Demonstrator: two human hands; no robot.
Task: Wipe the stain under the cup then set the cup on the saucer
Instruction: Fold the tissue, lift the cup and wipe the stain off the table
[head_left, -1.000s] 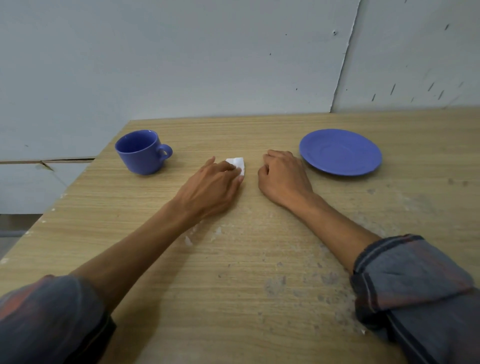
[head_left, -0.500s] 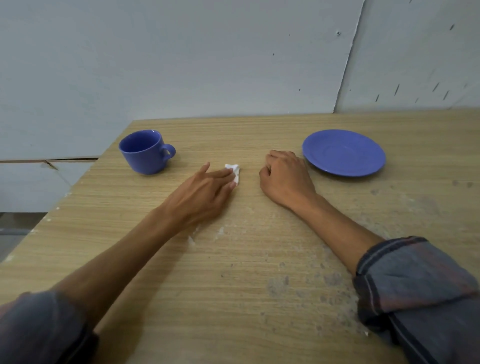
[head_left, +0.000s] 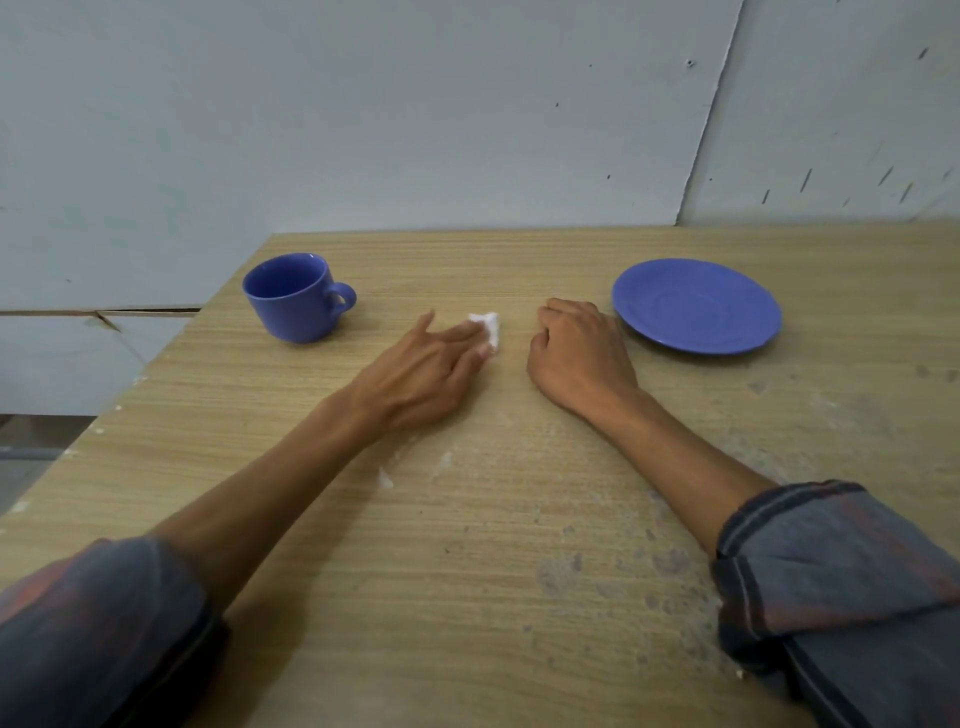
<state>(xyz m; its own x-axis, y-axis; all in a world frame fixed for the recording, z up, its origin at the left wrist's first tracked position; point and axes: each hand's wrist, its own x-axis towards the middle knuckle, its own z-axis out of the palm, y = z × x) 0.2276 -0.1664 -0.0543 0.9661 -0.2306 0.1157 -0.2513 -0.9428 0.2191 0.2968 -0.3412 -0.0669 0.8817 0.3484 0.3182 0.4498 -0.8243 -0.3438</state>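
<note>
A blue cup (head_left: 292, 297) stands upright at the far left of the wooden table (head_left: 519, 545), handle pointing right. A blue saucer (head_left: 696, 305) lies bare at the far right. Between them a small crumpled white tissue (head_left: 488, 326) rests on the table. My left hand (head_left: 421, 375) lies flat with its fingertips on the tissue's near left edge. To the right of the tissue my right hand (head_left: 576, 358) rests on the table with fingers curled under, holding nothing, just left of the saucer. No stain shows around the cup.
White flecks (head_left: 387, 478) and grey worn patches (head_left: 566, 571) mark the near part of the table. The table's left edge runs diagonally beside the cup. A pale wall stands right behind the table.
My left hand has slid back a little toward me, so more of the tissue is uncovered. The right hand, cup and saucer have stayed put.
</note>
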